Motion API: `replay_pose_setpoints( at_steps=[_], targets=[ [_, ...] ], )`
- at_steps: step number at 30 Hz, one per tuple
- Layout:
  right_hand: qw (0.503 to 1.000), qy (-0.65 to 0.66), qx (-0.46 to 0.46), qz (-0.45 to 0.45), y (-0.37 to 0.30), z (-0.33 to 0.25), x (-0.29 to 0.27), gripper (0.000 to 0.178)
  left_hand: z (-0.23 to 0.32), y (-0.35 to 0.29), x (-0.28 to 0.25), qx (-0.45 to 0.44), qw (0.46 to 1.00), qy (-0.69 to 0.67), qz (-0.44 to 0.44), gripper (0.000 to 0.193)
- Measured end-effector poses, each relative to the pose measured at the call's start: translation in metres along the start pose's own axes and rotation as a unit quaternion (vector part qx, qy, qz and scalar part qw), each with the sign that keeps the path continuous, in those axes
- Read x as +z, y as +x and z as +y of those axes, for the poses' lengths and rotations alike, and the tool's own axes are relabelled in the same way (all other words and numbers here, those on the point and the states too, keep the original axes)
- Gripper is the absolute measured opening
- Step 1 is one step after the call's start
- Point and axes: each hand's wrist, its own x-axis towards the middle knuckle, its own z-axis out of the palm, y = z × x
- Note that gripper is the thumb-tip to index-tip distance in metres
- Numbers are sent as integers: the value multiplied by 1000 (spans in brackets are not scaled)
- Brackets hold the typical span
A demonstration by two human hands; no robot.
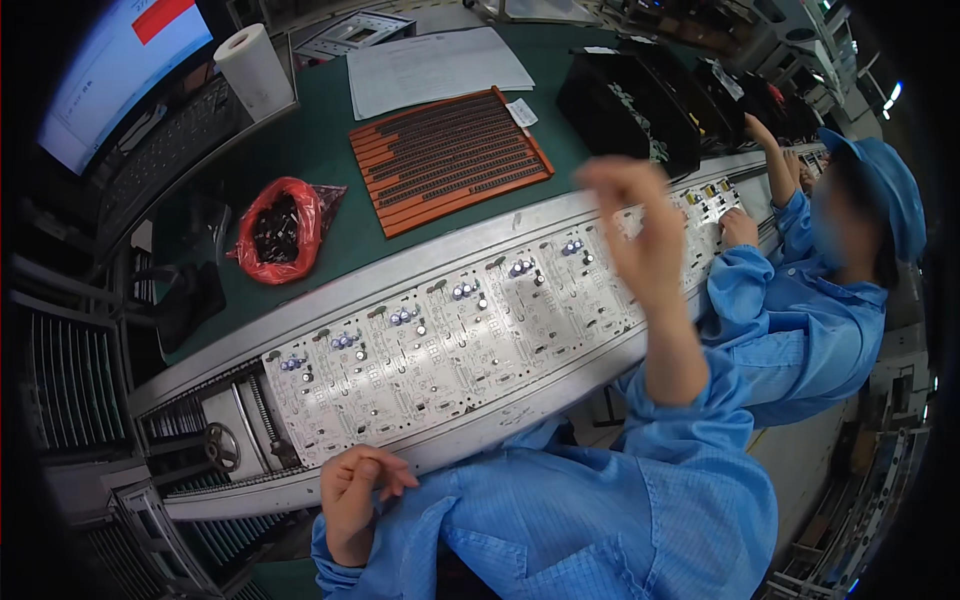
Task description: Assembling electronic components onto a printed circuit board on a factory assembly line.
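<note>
"What could go wrong?"
"A low sleeve (690,405) could snag the circuit boards (440,380), mid-frame, and knock parts askew."
"And the hands?"
"Left hand (362,490), lower centre, loosely half-open, seemingly empty, beside the near rail (510,420); right hand (640,225), right of centre, blurred, fingers bent; I can't tell whether it grips anything."

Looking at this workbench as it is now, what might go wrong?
The raised right hand, blurred, is close to the row of white circuit boards; a careless dip might knock their small upright blue parts. The red bag is open, so a bump could spill its black pieces onto the green surface.
</note>
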Motion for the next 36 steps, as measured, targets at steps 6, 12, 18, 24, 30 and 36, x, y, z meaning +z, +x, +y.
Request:
replay_pose_setpoints(
  at_steps=[6,12,18,24,30,36],
  targets=[
    [922,-289,231,-117,17,248,-68,16,-24,8,-45,134,984,-22,117,38],
    [903,-248,293,-192,22,238,-49,21,-37,5,-61,179,969,-66,155,37],
    [893,-246,281,-251,32,240,-56,22,-34,11,-56,214,965,-68,138,36],
    [908,-265,257,-201,27,234,-50,17,-33,13,-56,217,964,-58,139,37],
    [890,80,446,-46,30,237,-59,17,-43,14,-67,220,964,-23,146,35],
    [657,574,453,183,26,241,-66,18,-31,-2,-65,135,981,-74,120,39]
  ],
)
